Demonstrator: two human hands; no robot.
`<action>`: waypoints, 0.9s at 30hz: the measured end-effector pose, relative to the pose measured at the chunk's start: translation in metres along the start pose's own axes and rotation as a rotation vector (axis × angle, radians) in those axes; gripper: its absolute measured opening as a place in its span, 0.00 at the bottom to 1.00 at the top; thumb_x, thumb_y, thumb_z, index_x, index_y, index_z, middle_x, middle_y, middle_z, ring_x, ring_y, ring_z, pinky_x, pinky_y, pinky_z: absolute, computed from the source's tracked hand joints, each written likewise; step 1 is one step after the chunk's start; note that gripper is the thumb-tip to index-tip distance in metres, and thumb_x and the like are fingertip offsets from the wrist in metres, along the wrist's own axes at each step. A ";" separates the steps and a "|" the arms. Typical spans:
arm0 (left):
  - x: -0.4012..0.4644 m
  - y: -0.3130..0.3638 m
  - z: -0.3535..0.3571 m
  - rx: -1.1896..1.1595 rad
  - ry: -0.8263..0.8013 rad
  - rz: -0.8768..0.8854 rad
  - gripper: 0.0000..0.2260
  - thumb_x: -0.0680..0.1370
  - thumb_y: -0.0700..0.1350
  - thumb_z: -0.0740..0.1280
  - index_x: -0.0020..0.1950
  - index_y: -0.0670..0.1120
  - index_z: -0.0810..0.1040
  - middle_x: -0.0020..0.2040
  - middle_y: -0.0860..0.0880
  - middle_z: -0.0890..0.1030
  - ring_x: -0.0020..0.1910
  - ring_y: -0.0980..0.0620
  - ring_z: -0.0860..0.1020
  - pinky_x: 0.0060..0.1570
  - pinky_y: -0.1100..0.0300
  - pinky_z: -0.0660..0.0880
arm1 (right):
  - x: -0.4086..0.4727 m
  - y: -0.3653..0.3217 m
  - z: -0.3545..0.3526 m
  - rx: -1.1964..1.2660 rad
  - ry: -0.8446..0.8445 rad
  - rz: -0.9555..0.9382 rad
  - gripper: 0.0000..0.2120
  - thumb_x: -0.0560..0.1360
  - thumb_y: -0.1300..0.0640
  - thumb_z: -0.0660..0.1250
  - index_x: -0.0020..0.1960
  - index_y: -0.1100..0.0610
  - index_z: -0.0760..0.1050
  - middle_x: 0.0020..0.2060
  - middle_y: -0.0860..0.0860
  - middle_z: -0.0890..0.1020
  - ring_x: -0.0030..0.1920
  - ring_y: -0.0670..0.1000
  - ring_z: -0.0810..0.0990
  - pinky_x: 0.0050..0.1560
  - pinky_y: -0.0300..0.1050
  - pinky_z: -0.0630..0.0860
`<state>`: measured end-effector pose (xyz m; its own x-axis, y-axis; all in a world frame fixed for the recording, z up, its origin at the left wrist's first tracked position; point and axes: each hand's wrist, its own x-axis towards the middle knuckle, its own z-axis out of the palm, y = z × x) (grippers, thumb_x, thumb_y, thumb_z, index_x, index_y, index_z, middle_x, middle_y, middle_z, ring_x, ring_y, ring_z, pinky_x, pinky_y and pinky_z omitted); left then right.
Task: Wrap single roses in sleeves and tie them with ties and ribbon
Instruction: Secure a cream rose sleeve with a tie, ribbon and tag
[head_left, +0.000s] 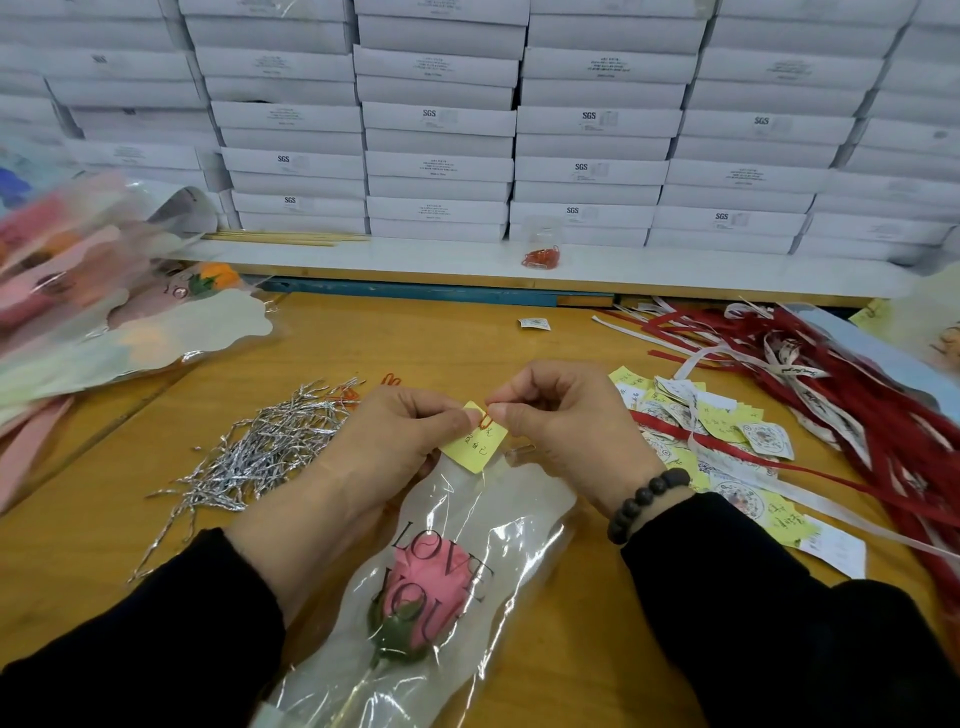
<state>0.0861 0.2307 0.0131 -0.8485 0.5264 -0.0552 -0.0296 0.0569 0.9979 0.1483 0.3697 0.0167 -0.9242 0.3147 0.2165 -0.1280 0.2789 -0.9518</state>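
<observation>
1. The wooden table (519, 364) stands before a wall of stacked white boxes (439, 119).
2. The pink rose (426, 597) lies in a clear sleeve (498, 525), below both hands and between the two forearms.
3. Its long axis runs away from the person: the bloom points toward the hands, the stem toward the body.
4. The left hand (395, 436) pinches a yellow tag (475, 441).
5. The right hand (566, 421) pinches a red clip (486, 420) at the top of the tag.
6. Silver ties (260, 452) lie to the left of the left hand; red ribbons (857, 374) lie to the right of the right hand.
</observation>
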 end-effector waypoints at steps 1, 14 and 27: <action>0.000 0.000 0.000 -0.001 0.001 0.002 0.05 0.73 0.39 0.70 0.41 0.37 0.83 0.41 0.30 0.76 0.40 0.42 0.68 0.39 0.51 0.64 | 0.000 0.000 0.000 0.000 -0.004 -0.008 0.07 0.72 0.66 0.70 0.37 0.58 0.79 0.34 0.57 0.81 0.30 0.49 0.78 0.27 0.37 0.75; 0.006 -0.004 -0.006 -0.054 0.001 -0.011 0.06 0.72 0.40 0.70 0.38 0.39 0.84 0.37 0.37 0.81 0.36 0.43 0.75 0.38 0.55 0.72 | -0.001 -0.003 -0.002 -0.049 -0.085 0.002 0.08 0.73 0.65 0.68 0.51 0.58 0.81 0.33 0.47 0.79 0.31 0.39 0.78 0.35 0.33 0.76; 0.003 -0.004 -0.006 -0.033 -0.007 -0.021 0.07 0.72 0.41 0.70 0.39 0.37 0.83 0.46 0.26 0.77 0.41 0.40 0.72 0.46 0.46 0.69 | -0.002 -0.002 0.001 -0.137 -0.047 -0.077 0.12 0.72 0.68 0.68 0.39 0.50 0.80 0.27 0.43 0.78 0.26 0.38 0.75 0.31 0.29 0.72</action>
<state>0.0804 0.2275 0.0096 -0.8436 0.5316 -0.0762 -0.0647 0.0403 0.9971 0.1498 0.3675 0.0178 -0.9297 0.2455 0.2746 -0.1522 0.4227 -0.8934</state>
